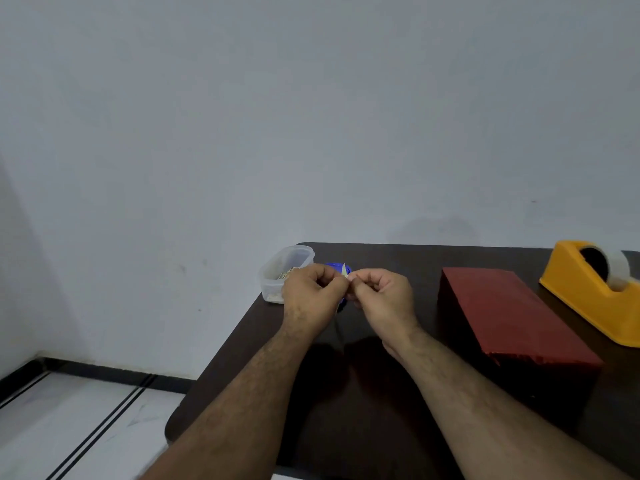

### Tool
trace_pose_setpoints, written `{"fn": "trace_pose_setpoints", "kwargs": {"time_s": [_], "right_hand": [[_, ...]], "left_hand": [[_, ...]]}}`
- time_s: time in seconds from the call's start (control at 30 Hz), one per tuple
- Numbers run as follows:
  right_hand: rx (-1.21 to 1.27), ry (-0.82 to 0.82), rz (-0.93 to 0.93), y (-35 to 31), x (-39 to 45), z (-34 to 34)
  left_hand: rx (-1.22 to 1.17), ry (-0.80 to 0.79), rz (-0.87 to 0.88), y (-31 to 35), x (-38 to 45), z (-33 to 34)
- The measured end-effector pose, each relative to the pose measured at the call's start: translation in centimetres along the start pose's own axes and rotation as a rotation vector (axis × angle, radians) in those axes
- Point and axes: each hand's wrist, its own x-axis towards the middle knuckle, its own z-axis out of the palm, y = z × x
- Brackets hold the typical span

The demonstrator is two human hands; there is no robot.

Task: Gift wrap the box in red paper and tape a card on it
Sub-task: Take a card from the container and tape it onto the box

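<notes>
Box: the red wrapped box (512,317) lies on the dark table (381,410), to the right of the hands and apart from them; red paper covers every side that shows, so the wrapping looks done
Card: both hands pinch a small pale card (344,270) between them, up above the table; it is not on the box yet
Left hand: the left hand (311,292) has its fingers curled, pinching the card
Right hand: the right hand (384,292) is curled too, pinching the same card
Tape: the yellow tape dispenser (592,292) sits past the box at the right, with a clear roll in it
Left to do: I think the card must go on the box and get taped
Other things: a clear plastic tub (282,271) and something blue (334,266) behind the hands
Words: none can be read
</notes>
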Motion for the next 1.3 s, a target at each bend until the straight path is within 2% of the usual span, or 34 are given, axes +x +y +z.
{"fn": "trace_pose_setpoints", "kwargs": {"time_s": [0.17, 0.27, 0.4, 0.6, 0.73, 0.8, 0.87, 0.93, 1.0, 1.1, 1.2, 1.3], "right_hand": [[-0.145, 0.144, -0.092, -1.3, -0.4, 0.7], [-0.338, 0.22, -0.18, -3.7, -0.2, 0.1], [-0.551, 0.286, -0.201, -7.3, 0.8, -1.4], [-0.669, 0.448, -0.266, -11.1, 2.8, -5.2], [-0.807, 0.485, -0.411, -12.1, 2.2, -8.1], [-0.901, 0.502, -0.525, -12.0, 1.6, -9.3], [-0.953, 0.521, -0.64, -11.7, 1.3, -10.3], [-0.993, 0.53, -0.738, -11.6, 0.9, -11.6], [-1.033, 0.536, -0.873, -11.5, 0.8, -12.5], [-1.172, 0.528, -1.18, -11.4, 0.7, -13.6], [-1.335, 0.498, -1.402, -11.1, 1.1, -14.3], [-1.327, 0.43, -1.46, -11.0, 1.2, -15.0]], "left_hand": [[-0.12, 0.075, -0.065, 0.1, 0.3, -0.1], [-0.197, 0.14, -0.131, -0.5, 0.7, -0.2], [-0.242, 0.229, -0.198, -0.7, 0.9, -0.2], [0.073, 0.279, -0.117, -1.3, 0.4, 0.0], [0.505, 0.034, -0.101, -1.1, -0.2, 0.4], [0.609, -0.075, -0.065, -0.3, -0.6, 0.6], [0.628, -0.097, -0.047, 1.0, -0.8, 0.7], [0.543, -0.054, -0.009, 2.6, -0.7, 1.1], [0.228, -0.04, -0.042, 5.0, -0.8, 1.6], [-0.254, -0.163, -0.196, 10.6, -1.6, 3.1], [-0.3, -0.318, -0.352, 15.0, -1.7, 4.2], [-0.253, -0.376, -0.458, 17.3, -1.6, 4.9]]}}
